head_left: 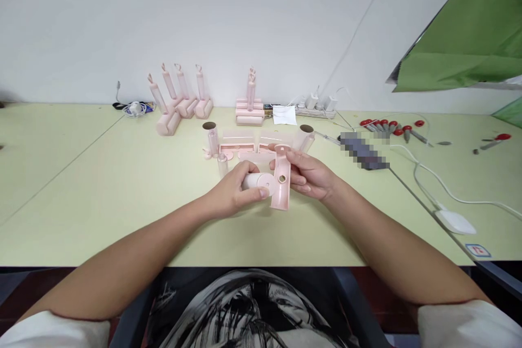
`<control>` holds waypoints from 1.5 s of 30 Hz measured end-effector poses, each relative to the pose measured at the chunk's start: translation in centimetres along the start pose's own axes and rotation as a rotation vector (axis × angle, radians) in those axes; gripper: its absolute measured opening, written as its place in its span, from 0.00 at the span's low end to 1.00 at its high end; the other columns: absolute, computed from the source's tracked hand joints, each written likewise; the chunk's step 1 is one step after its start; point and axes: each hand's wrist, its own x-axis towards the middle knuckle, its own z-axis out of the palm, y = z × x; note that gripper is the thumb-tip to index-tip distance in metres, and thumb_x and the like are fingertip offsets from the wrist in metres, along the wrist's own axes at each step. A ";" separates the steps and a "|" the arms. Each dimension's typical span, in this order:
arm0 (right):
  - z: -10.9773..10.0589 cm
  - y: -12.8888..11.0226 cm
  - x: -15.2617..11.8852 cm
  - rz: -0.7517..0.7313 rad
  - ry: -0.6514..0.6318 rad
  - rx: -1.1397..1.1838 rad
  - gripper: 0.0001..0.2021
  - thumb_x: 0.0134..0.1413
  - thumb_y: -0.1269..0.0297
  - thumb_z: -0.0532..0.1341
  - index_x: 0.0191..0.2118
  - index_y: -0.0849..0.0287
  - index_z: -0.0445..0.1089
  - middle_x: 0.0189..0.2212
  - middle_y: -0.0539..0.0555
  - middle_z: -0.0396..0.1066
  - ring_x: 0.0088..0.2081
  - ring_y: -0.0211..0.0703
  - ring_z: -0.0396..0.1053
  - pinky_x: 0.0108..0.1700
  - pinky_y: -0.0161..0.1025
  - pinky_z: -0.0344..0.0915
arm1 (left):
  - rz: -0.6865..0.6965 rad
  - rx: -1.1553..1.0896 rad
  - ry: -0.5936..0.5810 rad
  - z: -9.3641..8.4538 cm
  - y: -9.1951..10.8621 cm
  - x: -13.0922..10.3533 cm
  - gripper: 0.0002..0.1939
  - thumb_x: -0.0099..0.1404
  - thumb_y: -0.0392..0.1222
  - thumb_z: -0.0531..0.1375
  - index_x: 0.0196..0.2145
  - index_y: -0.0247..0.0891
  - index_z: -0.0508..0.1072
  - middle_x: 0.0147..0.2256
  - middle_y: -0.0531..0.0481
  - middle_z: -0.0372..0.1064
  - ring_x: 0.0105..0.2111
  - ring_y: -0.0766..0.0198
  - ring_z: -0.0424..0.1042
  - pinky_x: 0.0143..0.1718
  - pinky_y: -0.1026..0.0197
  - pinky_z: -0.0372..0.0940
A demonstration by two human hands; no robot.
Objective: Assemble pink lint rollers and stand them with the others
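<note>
My left hand (pixel 236 191) is wrapped round a white lint roller roll (pixel 253 180) with a pale pink end cap, its thumb on the cap. Upright in my right hand (pixel 312 173) is a pink trough-shaped plastic shell (pixel 280 196), its hollow side showing a hole near the middle and a rounded end at the top. Roll and shell are close together; whether they touch, I cannot tell. Behind my hands lie open pink shells (pixel 237 148), partly hidden by my fingers. A clear tube (pixel 222 165) stands just beyond my left hand.
Several pink lint rollers (pixel 167 122) stand at the back left, with more (pixel 250 117) at back centre. Cardboard-cored rolls (pixel 305 136) stand behind my hands. To the right are a blurred dark device (pixel 362 151), red-ended tools (pixel 383 126), a white charger (pixel 455 222) and cables.
</note>
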 end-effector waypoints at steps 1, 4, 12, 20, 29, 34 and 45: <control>0.2 -0.1 -0.1 -0.015 0.003 0.002 0.19 0.53 0.57 0.68 0.49 0.54 0.70 0.32 0.50 0.79 0.13 0.25 0.48 0.09 0.23 0.48 | 0.013 0.015 0.004 0.0 0.0 -0.1 0.28 0.56 0.64 0.63 0.42 0.38 0.63 0.35 0.51 0.61 0.32 0.63 0.59 0.31 0.62 0.56; 0.7 -0.3 -0.3 -0.038 0.030 -0.020 0.22 0.48 0.51 0.71 0.46 0.55 0.71 0.29 0.49 0.78 0.12 0.24 0.47 0.09 0.24 0.48 | 0.052 0.055 -0.009 0.3 0.1 -0.3 0.29 0.56 0.64 0.63 0.44 0.39 0.63 0.37 0.50 0.62 0.34 0.62 0.61 0.32 0.61 0.57; 1.3 1.1 -0.1 -0.015 0.172 -0.207 0.24 0.49 0.44 0.69 0.44 0.58 0.73 0.24 0.48 0.74 0.12 0.27 0.52 0.10 0.28 0.47 | 0.152 0.286 -0.002 0.9 0.5 -0.5 0.36 0.49 0.67 0.68 0.46 0.41 0.66 0.43 0.47 0.63 0.41 0.55 0.65 0.40 0.54 0.64; 1.6 2.4 0.4 -0.036 0.278 -0.280 0.21 0.50 0.44 0.68 0.40 0.58 0.75 0.23 0.49 0.71 0.21 0.35 0.65 0.22 0.33 0.62 | 0.213 0.325 0.015 1.4 0.1 -0.4 0.40 0.44 0.65 0.72 0.50 0.43 0.68 0.49 0.44 0.60 0.51 0.49 0.66 0.53 0.43 0.65; 2.6 2.6 0.4 -0.076 0.359 -0.249 0.21 0.45 0.45 0.71 0.36 0.58 0.73 0.21 0.46 0.68 0.22 0.35 0.64 0.25 0.34 0.63 | 0.381 0.375 0.049 1.5 -0.3 -0.5 0.40 0.47 0.59 0.73 0.55 0.45 0.68 0.54 0.40 0.51 0.59 0.44 0.58 0.60 0.40 0.61; 3.6 3.0 0.3 -0.131 0.407 -0.208 0.22 0.44 0.44 0.71 0.34 0.58 0.70 0.23 0.47 0.68 0.23 0.36 0.65 0.26 0.35 0.63 | 0.493 0.434 0.097 1.7 -0.3 -0.8 0.41 0.49 0.57 0.72 0.57 0.43 0.64 0.57 0.37 0.48 0.62 0.40 0.52 0.60 0.36 0.60; 3.9 3.7 0.0 -0.334 0.363 -0.458 0.20 0.55 0.43 0.63 0.40 0.55 0.71 0.25 0.47 0.66 0.23 0.36 0.60 0.24 0.34 0.59 | 0.645 0.443 0.136 2.2 -0.2 -0.7 0.59 0.47 0.48 0.72 0.67 0.46 0.42 0.64 0.33 0.45 0.67 0.37 0.43 0.64 0.32 0.50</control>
